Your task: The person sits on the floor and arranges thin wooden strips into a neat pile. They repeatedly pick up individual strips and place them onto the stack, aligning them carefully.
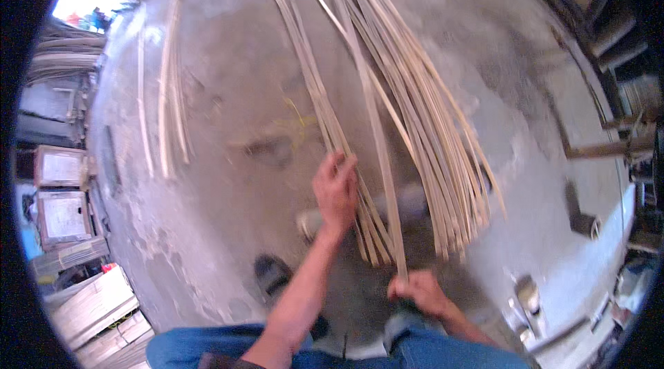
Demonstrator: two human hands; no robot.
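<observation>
My left hand (pixel 337 192) is closed around a small bundle of long, thin bamboo strips (pixel 312 85), its fingers curled over them. Their lower ends fan out past the hand toward my knees. In front of my right knee, my right hand (pixel 423 293) pinches the near end of a single bamboo strip (pixel 379 141). That strip runs up and away between the small bundle and a larger pile of bamboo strips (pixel 432 154) to the right. The far ends of the strips go beyond the upper edge of the view.
A pale round pole (pixel 310 222) lies crosswise under the strips. More strips (pixel 168 92) rest on the concrete floor (pixel 228 231) at the left. Stacked slats (pixel 93 307) and framed panels (pixel 63 213) line the left side. A cup-like object (pixel 528 294) stands at the lower right.
</observation>
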